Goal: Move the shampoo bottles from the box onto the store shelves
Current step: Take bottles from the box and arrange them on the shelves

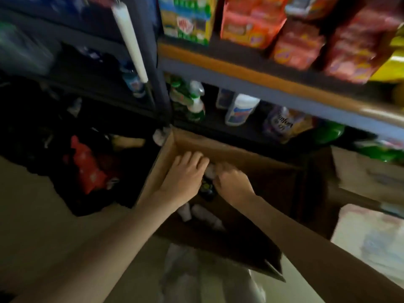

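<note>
shampoo bottles (205, 215) lie low in the open cardboard box (240, 154) on the floor, pale and blurred. both hands are down inside: left hand (185, 173) has fingers spread over the bottles, right hand (231, 182) has fingers curled; cannot tell whether it grips one. shelf (251, 130) of cleaners sits just beyond. risk: dim, blurred view, so a loose grasp could drop a bottle.

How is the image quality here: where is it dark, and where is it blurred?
Head view: the inside of the cardboard box is deep in shadow, so the bottles show only as pale smudges; the packets on the top shelf are bright but smeared by motion blur; both hands are soft-edged; the wide lens bends the shelf edges.
</note>
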